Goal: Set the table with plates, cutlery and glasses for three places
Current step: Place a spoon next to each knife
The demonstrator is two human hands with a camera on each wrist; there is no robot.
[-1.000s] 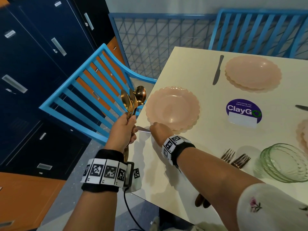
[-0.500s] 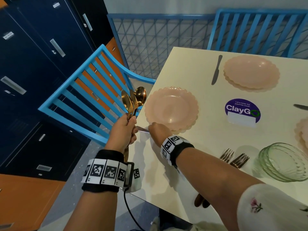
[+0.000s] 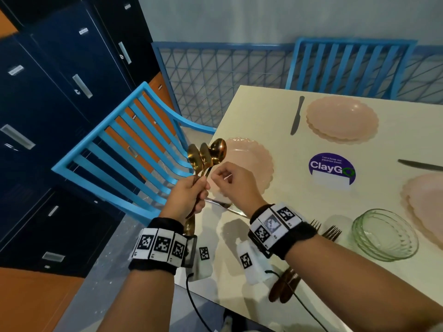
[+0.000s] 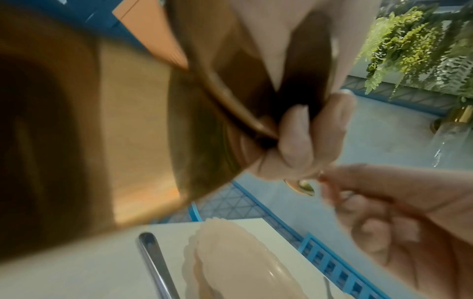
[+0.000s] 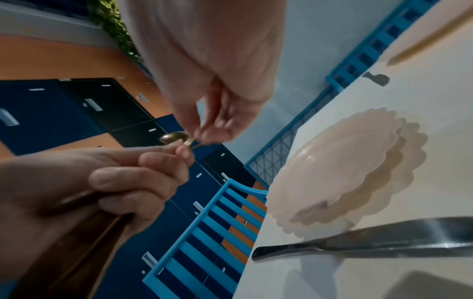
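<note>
Your left hand (image 3: 185, 195) keeps its grip clamped on the three gold spoons (image 3: 208, 154), left of centre in the head view. What's new: your right hand (image 3: 233, 182) has let go of the knife (image 3: 226, 207), now lying on the worktop (image 3: 263, 104) just below the near plate (image 3: 251, 161), and has come up to pinch one spoon's neck. So knives look done; spoons are probably next. Forks (image 3: 323, 232) and glass bowls (image 3: 384, 234) wait lower right.
</note>
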